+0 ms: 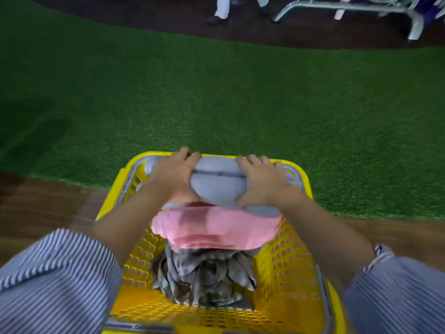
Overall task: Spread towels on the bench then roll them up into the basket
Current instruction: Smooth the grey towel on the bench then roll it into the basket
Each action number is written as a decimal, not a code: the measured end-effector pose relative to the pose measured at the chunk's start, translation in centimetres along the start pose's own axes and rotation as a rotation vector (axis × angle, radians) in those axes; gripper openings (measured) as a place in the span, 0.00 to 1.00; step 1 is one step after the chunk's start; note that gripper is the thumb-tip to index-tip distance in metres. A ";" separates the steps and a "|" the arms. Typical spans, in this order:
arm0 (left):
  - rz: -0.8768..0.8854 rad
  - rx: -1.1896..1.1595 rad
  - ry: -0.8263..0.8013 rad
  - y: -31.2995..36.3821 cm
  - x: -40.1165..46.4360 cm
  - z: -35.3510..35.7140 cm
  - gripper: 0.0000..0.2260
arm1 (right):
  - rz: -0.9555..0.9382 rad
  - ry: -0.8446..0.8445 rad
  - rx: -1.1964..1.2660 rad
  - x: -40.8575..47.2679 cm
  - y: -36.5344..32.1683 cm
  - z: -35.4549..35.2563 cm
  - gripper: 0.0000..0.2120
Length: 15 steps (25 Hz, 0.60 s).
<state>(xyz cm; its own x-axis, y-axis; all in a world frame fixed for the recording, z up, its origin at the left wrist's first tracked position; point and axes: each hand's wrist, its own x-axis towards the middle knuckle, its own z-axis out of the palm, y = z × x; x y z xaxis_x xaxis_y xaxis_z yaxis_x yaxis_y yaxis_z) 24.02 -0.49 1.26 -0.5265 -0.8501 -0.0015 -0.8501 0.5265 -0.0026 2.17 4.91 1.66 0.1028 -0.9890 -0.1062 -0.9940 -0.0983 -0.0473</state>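
A yellow plastic basket [284, 266] with lattice walls stands right below me. At its far end is a rolled grey towel [218, 186]. My left hand [172, 174] grips the roll's left end and my right hand [262, 180] grips its right end, fingers curled over the top. Just nearer to me a rolled pink towel [214, 227] lies across the basket. Under and in front of it sits a crumpled grey-brown patterned towel [204, 278]. The basket's near floor [144, 302] is bare. The whole view is slightly blurred.
Green artificial turf [216, 97] spreads beyond the basket. Brown wooden floor [41, 208] runs on both sides of it. At the far top are a white metal frame [349, 6] and a person's legs and shoe [220, 13] on dark ground.
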 end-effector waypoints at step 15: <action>0.488 0.119 0.549 1.9 -7.7 11.0 0.21 | -0.447 0.533 -0.094 -5.4 -3.8 9.4 0.17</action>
<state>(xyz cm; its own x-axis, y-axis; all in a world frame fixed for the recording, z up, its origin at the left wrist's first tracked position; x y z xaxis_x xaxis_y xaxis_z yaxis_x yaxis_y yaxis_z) 26.49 7.05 -9.75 -0.7963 -0.3811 0.4698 -0.5298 0.8142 -0.2376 5.72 11.66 -6.97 0.4942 -0.7688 0.4059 -0.8622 -0.4933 0.1154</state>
